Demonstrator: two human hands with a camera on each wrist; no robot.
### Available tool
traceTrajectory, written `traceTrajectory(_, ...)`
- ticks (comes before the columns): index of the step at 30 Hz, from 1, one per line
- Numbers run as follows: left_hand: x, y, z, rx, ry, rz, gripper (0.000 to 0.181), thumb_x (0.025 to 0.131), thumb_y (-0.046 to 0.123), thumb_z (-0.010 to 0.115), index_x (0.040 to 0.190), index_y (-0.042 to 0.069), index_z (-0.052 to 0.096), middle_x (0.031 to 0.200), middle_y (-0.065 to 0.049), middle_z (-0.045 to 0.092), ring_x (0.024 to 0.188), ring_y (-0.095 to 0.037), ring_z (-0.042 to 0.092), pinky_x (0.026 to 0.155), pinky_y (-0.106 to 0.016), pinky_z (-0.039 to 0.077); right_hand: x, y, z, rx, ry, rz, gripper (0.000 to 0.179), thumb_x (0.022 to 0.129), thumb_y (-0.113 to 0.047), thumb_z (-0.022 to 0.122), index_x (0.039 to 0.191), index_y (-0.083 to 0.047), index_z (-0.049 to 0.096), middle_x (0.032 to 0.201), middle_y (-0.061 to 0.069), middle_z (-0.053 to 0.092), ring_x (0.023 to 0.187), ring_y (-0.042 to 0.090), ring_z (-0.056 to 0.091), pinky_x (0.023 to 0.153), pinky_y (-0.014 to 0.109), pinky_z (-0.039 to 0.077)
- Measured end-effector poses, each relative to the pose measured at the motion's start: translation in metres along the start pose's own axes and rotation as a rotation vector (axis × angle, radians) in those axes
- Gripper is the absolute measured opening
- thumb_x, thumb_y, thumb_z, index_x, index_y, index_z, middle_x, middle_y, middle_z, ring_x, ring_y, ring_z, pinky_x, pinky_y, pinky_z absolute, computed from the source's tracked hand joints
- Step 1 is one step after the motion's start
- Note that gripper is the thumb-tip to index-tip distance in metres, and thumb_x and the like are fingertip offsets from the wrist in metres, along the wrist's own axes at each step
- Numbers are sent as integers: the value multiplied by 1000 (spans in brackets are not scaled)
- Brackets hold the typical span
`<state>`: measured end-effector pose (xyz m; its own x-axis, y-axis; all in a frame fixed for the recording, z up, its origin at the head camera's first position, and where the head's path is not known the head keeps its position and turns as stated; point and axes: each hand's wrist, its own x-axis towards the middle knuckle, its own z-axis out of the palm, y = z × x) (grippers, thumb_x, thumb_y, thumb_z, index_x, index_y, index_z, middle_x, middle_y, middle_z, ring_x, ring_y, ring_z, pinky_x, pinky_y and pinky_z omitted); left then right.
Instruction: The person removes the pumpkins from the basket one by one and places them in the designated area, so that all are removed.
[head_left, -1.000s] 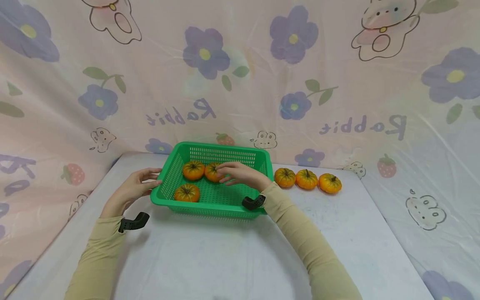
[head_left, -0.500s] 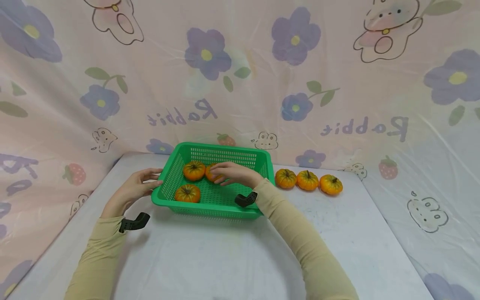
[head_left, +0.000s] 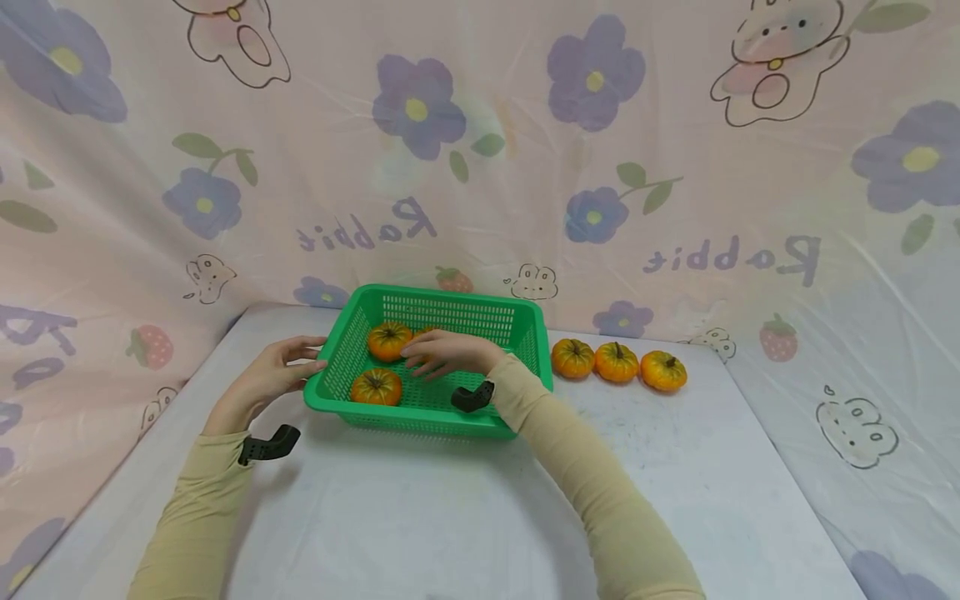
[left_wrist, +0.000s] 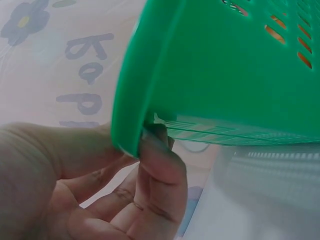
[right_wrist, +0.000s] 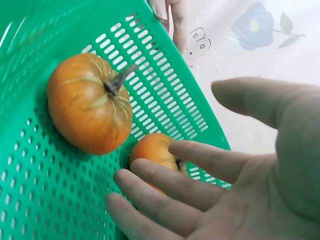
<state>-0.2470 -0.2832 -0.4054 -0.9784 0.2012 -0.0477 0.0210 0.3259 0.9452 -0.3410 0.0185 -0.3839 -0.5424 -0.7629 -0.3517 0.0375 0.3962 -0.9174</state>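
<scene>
My left hand (head_left: 273, 372) pinches the left rim of a green plastic basket (head_left: 431, 418). In the left wrist view, the thumb and curled index finger (left_wrist: 162, 167) close around the rim's lip. My right hand (head_left: 456, 352) is over the inside of the basket with its fingers spread and nothing in its grasp. Three small orange pumpkins lie in the basket: a back-left pumpkin (head_left: 389, 342), a front-left pumpkin (head_left: 377, 387) and a third pumpkin (head_left: 427, 332) partly hidden behind the right hand. In the right wrist view, the fingers overlap a pumpkin (right_wrist: 152, 149).
To the right of the basket, three more pumpkins sit in a row on the white table (head_left: 420, 517): a near pumpkin (head_left: 572, 358), a middle pumpkin (head_left: 617, 362) and an outer pumpkin (head_left: 663, 371). A printed curtain (head_left: 480, 225) hangs behind and at both sides.
My right hand has moved left inside the basket, from the right-hand pumpkin toward the left ones, fingers still loose. The left hand, basket and pumpkins stay as they were.
</scene>
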Motion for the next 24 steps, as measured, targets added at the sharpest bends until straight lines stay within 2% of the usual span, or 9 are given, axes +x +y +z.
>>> traceTrajectory(5, -1, 2, 0, 16, 2, 3, 62, 97, 18, 60, 146, -4, 30, 133, -31, 42, 93, -14, 63, 78, -30, 54, 6, -2, 5, -6, -30, 27, 51, 101, -29, 49, 142, 1, 42, 139, 24, 44, 127, 37, 44, 103, 51, 36)
traceTrajectory(11, 0, 3, 0, 30, 6, 3, 62, 96, 19, 61, 146, -4, 32, 132, -30, 42, 93, -15, 63, 77, -30, 54, 13, -2, 9, 11, -10, 63, 51, 99, -31, 53, 138, 1, 47, 135, 20, 50, 124, 36, 48, 100, 52, 39)
traceTrajectory(17, 0, 3, 0, 25, 2, -4, 62, 96, 18, 60, 146, -4, 31, 132, -30, 42, 92, -14, 63, 77, -30, 54, 18, -1, 14, -20, -11, 85, 50, 98, -32, 55, 138, -3, 49, 133, 15, 51, 123, 36, 48, 97, 51, 43)
traceTrajectory(24, -1, 3, 0, 22, 3, 8, 62, 96, 17, 61, 146, -4, 31, 131, -30, 44, 93, -16, 63, 77, -30, 54, 22, -2, 18, -36, -7, 115, 46, 97, -33, 58, 134, -6, 53, 133, 16, 50, 120, 36, 50, 96, 53, 43)
